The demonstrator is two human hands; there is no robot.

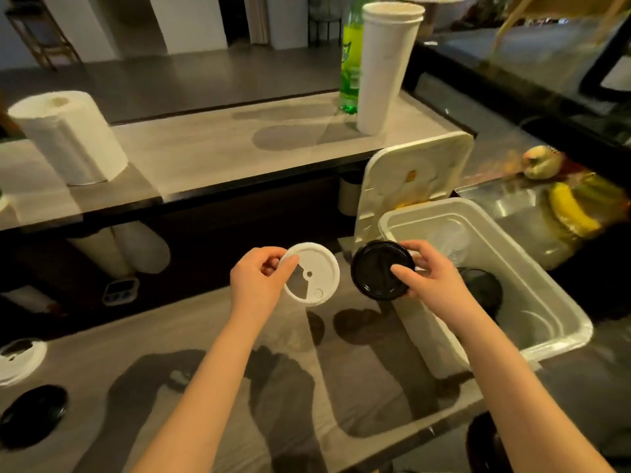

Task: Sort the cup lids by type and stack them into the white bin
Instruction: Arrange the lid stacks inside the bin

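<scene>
Fingers [288, 264] of my left hand [259, 281] pinch the white lid [326, 268] at its 9 o'clock edge. My right hand [433, 281] grips the black lid [374, 271] at its 3 o'clock edge, held up beside the white bin [420, 329], which sits at 3 o'clock. Inside the bin lie a dark lid [485, 288] and what looks like a clear lid [450, 240], so I judge the sorting partly done. A loose white lid [20, 360] and a loose black lid [32, 414] wait on the counter [205, 319] at 8 o'clock.
</scene>
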